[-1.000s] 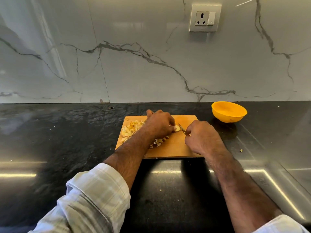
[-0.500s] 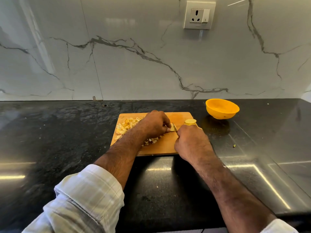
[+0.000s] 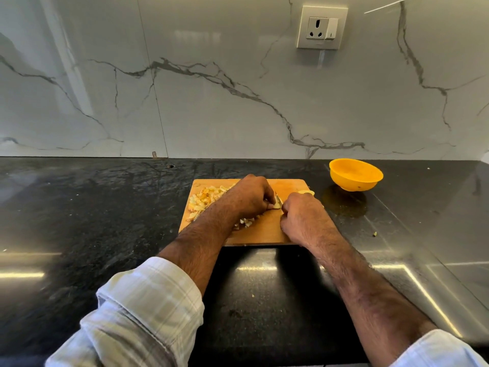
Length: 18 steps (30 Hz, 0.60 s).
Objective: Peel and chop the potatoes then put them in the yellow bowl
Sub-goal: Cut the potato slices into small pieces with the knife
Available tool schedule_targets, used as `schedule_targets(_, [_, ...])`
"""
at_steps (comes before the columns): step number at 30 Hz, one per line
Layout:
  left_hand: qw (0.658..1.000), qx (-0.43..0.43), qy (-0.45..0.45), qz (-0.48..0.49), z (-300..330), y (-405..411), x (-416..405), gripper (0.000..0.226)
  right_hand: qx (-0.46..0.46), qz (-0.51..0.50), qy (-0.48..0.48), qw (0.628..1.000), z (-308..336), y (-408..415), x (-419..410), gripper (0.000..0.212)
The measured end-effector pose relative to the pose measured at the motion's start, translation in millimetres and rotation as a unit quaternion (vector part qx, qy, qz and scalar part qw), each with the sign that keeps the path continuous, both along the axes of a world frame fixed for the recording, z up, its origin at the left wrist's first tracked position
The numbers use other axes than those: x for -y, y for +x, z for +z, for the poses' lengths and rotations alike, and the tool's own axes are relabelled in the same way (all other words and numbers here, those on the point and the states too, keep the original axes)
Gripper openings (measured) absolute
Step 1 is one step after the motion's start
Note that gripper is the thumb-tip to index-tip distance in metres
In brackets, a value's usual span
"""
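On the board (image 3: 267,231) near the bench's (image 3: 105,207) back edge, the left hand (image 3: 250,196) curls its fingers on a potato piece (image 3: 276,203). The right hand (image 3: 303,215) is clenched, seemingly on a knife, mostly hidden. Chopped potato (image 3: 205,198) lies at the board's left. The bowl (image 3: 356,174) stands off its back right corner.

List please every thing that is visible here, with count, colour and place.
cutting board: 1, light wood, on the counter, centre
chopped potato pieces: a pile, pale yellow, board's left part
potato piece: 1, pale, between the hands
yellow bowl: 1, right of the board
counter: 1, black
wall socket: 1, white, marble wall
left hand: holds the potato piece
right hand: fingers curled; what it grips is hidden
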State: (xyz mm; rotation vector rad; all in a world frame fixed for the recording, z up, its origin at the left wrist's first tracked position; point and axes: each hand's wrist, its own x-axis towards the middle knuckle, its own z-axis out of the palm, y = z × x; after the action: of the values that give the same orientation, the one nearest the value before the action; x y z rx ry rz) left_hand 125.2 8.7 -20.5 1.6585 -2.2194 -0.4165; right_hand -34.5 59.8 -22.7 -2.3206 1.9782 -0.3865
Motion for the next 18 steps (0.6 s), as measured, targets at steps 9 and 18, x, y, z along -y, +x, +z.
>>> schedule_targets(9, [1.000, -0.003, -0.022, -0.011, -3, 6, 0, 0.014, 0.037, 0.004, -0.035, 0.999, -12, -8, -9, 0.019])
schedule_targets(18, [1.000, 0.014, -0.028, -0.001, 0, 1, 0, 0.013, 0.009, 0.023, 0.004, 1.000, 4, 2, -2, 0.020])
